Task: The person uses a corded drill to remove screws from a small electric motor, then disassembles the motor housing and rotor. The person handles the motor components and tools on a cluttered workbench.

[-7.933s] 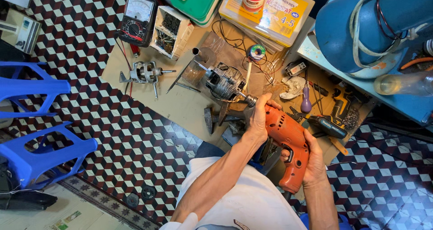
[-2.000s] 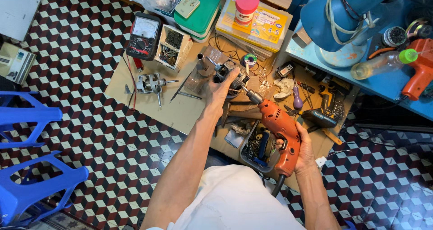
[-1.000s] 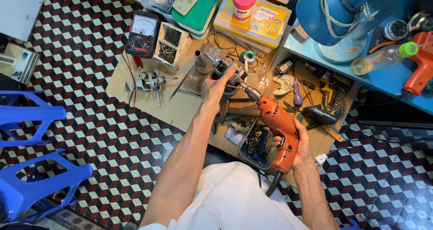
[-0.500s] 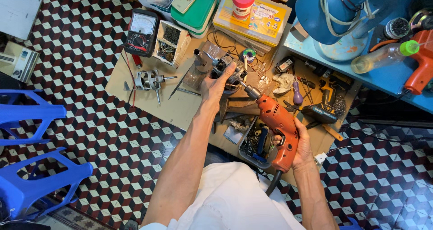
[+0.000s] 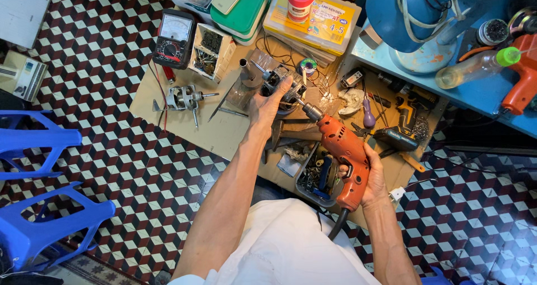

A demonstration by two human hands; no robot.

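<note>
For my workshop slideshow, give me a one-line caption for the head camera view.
Left hand steadies a small electric motor on a cardboard sheet while the right hand aims an orange power drill at it.

orange drill point(image 5: 348, 156), blue stools point(image 5: 39, 206), red-white-black checkered floor point(image 5: 112, 167)

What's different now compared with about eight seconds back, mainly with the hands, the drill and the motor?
The left hand let go of the front of the orange drill and reached forward to grip the small motor on the cardboard sheet. The drill's chuck now points at that motor. The right hand holds the drill's handle as before. The meter and the spare motor part lie unchanged.
</note>
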